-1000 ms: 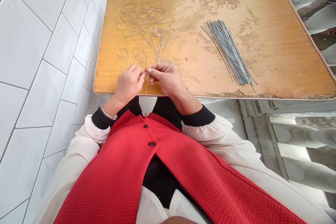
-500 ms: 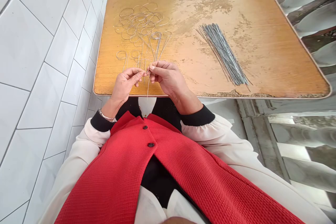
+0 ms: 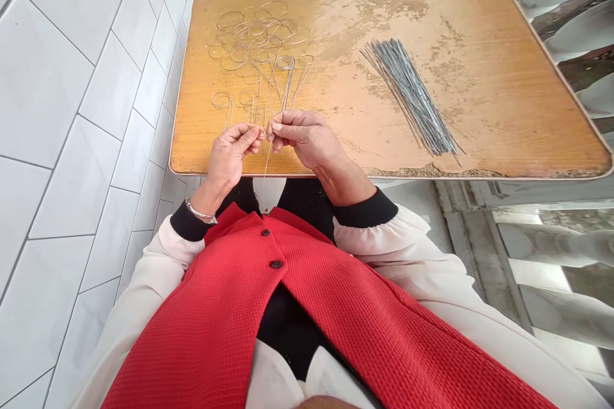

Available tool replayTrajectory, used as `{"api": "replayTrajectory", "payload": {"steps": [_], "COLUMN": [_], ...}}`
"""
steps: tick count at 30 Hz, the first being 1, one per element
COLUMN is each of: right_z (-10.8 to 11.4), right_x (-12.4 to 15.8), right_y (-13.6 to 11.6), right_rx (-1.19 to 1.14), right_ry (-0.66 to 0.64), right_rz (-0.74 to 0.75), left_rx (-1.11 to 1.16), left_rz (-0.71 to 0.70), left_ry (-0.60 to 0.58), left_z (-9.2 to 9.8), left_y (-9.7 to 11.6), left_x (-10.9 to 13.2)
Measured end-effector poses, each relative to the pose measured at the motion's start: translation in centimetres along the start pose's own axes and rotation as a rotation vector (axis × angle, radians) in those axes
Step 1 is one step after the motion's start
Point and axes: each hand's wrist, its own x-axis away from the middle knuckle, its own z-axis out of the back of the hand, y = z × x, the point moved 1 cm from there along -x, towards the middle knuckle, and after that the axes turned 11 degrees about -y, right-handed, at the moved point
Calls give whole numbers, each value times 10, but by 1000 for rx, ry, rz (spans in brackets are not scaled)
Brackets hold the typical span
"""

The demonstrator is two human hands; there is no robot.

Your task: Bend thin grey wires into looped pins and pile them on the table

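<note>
Near the table's front edge, a thin metal wire [image 3: 267, 163] runs between my hands, its free end pointing down toward me. My left hand [image 3: 233, 150] is closed, thumb and fingers pinching the wire. My right hand [image 3: 303, 137] pinches the same wire from the other side, fingers folded. The fingertips hide the wire's gripped part. Just beyond my hands lie several wires bent into loops with straight tails [image 3: 289, 80]. Behind them is a loose heap of curled wires [image 3: 259, 35]. A bundle of straight grey wires [image 3: 412, 96] lies to the right.
The worn wooden table [image 3: 518, 108] has peeling patches and a chipped front edge. A white tiled wall [image 3: 96, 108] stands close on the left. Pale balusters [image 3: 570, 45] line the right side.
The wire's lower end has swung slightly left. My right fingers have shifted a little on the wire, and both hands stay pinched close together.
</note>
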Motion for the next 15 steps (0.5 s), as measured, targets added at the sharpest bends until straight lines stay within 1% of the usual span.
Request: {"api": "replayTrajectory", "payload": {"steps": [4, 7, 11, 15], "right_z": [0, -1, -2, -4], "right_x": [1, 1, 0, 0], "right_y": [1, 3, 3, 2], "right_rx": [-5, -17, -23, -8], "right_ry": [19, 53, 89, 95], "right_rz": [17, 33, 5, -10], "left_rx": [-17, -86, -304, -495], "left_rz": [25, -10, -71, -146], "left_ry": [16, -2, -31, -113], "left_z": [3, 8, 18, 25], "left_y": [0, -2, -9, -13], "left_x": [-1, -2, -6, -10]}}
